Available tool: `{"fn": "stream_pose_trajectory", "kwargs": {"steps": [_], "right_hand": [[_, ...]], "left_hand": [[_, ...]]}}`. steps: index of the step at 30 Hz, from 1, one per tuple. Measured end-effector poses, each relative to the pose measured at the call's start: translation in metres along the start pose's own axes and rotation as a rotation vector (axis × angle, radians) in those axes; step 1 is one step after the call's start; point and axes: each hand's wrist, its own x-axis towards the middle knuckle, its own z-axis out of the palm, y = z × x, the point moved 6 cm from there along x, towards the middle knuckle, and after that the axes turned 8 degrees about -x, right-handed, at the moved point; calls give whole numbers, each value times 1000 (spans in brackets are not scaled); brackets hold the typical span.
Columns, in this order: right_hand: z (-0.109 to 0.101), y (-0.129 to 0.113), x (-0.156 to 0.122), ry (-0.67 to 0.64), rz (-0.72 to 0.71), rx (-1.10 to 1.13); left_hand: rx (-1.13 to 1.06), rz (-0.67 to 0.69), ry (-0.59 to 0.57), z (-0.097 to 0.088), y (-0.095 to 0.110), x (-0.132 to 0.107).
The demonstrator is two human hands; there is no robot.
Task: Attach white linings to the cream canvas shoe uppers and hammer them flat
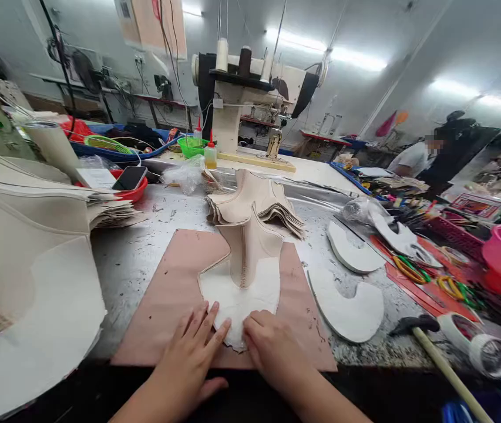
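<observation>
A beige shoe-upper piece with a white lining lies on a pink board at the front of the table. My left hand lies flat with fingers stretched on the near left edge of the white lining. My right hand has its fingers curled, pressing on the lining's near right edge. Behind the piece rests a fanned stack of similar beige pieces.
White cut pieces lie to the right, with a hammer, tape roll and scissors beyond. A tall pile of beige panels fills the left. A sewing machine stands at the back. Another person sits far right.
</observation>
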Motion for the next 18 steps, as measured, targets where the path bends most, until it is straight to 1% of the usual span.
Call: {"fn": "stream_pose_trajectory", "kwargs": {"steps": [2,4,6,7,9,11,13,15,18], "right_hand": [[3,8,4,-17,73,51],[4,11,4,-27,85,99],[4,7,1,-36,32,169],[4,4,-2,-29,-16,164],[4,-5,-7,-2,-118,60],[6,-11,-9,-6,-196,-67],[7,-12,-8,-47,-225,-110],[5,-11,-5,-94,-224,-77],[4,-13,-4,-102,-262,-93]], "left_hand": [[7,5,24,-2,2,-2],[16,17,53,-4,4,-5],[27,41,87,-8,6,-7],[31,55,104,-10,8,-8],[30,75,130,-14,12,-9],[18,84,151,-18,17,-8],[4,90,163,-22,22,-6],[-4,98,167,-25,25,-4],[-2,90,178,-27,25,-2]]}}
